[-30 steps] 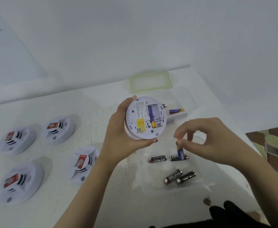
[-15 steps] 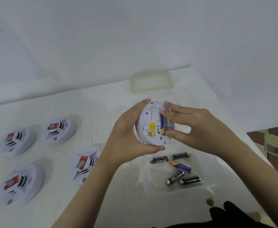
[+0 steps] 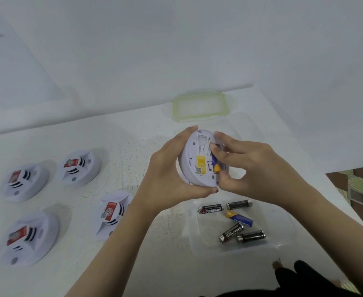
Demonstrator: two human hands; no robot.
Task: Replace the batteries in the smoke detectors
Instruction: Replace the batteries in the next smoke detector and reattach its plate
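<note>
Detector, round white plastic smoke unit (image 3: 197, 161), sits raised above the white table (image 3: 133, 133) with its back side to me, my left hand (image 3: 167, 176) curled round its left rim while my right hand (image 3: 249, 168) pinches a blue-and-yellow battery (image 3: 215, 165) against the open compartment. Below it a clear plastic tray (image 3: 283, 232) holds four black batteries (image 3: 211, 209) and one blue battery (image 3: 239, 218); a green-rimmed clear lid (image 3: 200, 106) lies beyond. Four more white detectors (image 3: 80, 167) rest face-up well to the left.
</note>
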